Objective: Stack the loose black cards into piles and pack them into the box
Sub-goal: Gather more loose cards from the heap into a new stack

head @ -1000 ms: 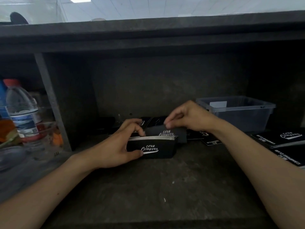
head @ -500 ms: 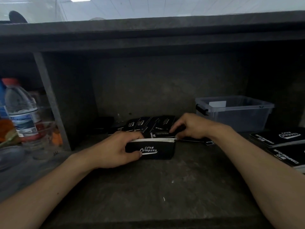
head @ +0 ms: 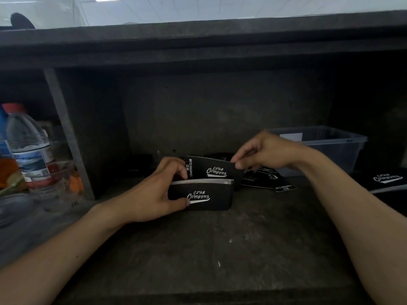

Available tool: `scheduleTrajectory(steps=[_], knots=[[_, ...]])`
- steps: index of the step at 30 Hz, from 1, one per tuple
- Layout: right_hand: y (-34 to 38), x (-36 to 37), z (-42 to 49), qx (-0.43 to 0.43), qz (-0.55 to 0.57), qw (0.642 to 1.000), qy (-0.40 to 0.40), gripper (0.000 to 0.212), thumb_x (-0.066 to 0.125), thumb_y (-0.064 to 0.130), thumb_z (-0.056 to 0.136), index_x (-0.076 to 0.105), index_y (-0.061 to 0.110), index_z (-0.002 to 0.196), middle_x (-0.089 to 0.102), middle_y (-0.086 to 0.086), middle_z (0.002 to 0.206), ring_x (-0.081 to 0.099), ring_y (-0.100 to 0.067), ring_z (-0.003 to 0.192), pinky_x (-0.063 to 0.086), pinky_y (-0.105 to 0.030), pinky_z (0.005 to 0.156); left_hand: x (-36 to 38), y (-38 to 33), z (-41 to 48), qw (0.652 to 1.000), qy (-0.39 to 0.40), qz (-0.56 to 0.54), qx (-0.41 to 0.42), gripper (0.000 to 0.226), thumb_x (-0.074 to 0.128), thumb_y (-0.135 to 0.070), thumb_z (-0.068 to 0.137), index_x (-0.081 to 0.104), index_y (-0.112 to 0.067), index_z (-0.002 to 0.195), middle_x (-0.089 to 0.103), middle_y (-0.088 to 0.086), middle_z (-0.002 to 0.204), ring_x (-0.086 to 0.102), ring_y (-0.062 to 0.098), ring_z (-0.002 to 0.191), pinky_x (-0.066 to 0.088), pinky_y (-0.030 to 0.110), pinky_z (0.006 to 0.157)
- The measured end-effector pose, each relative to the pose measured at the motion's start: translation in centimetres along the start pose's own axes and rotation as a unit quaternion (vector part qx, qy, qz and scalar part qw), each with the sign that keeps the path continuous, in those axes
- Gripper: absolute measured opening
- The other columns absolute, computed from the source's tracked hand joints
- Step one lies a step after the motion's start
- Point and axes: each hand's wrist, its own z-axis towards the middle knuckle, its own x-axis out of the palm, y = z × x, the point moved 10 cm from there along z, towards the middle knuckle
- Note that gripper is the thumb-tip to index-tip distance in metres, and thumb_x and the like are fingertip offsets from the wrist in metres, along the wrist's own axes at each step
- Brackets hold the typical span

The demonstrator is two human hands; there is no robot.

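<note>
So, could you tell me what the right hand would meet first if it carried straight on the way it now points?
The right hand points left and slightly down, so the card it pinches would probably reach the left hand curled over the pile first, though depth is unclear.

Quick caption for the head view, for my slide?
Left hand grips a stack of black cards while the right hand pinches one card above it.

Matt black paper cards [head: 210,171], clear plastic bin [head: 334,148] & bottle [head: 28,146], rough dull shelf [head: 209,249].
</note>
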Motion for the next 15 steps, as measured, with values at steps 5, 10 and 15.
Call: scheduleTrajectory(steps=[5,10,15], knots=[[-0.3,3.6,-0.9,0.045,0.022,0.989,0.142,0.024,0.066,0.011,0.090,0.070,0.014,0.113,0.074,-0.006,0.106,0.071,-0.016,0.096,0.056,-0.025,0.082,0.1,0.2,-0.1,0.999,-0.010,-0.041,-0.034,0.062,0.081,-0.043,0.074,0.036,-0.039,0.117,0.043,-0.011,0.139,0.053,-0.002,0.123,0.052,0.034,0.102],[-1.2,1.4,0.2,0.054,0.016,0.998,0.024,0.025,0.065,0.014,0.092,0.068,0.019,0.116,0.073,0.001,0.110,0.069,-0.013,0.099,0.052,-0.031,0.093,0.3,-0.8,0.1,0.999,0.010,-0.053,0.004,0.064,0.084,-0.019,0.084,0.047,-0.038,0.132,0.070,-0.014,0.112,0.071,0.008,0.101,0.058,0.036,0.088],[-4.1,1.2,0.1,0.123,-0.240,0.963,0.028,0.045,0.085,0.028,0.072,0.069,0.026,0.114,0.062,0.011,0.106,0.058,-0.009,0.101,0.044,-0.021,0.083,0.2,-1.0,0.0,0.997,0.019,-0.070,0.010,0.048,0.083,-0.022,0.085,0.057,-0.041,0.121,0.072,-0.008,0.111,0.072,0.015,0.099,0.059,0.046,0.085]])
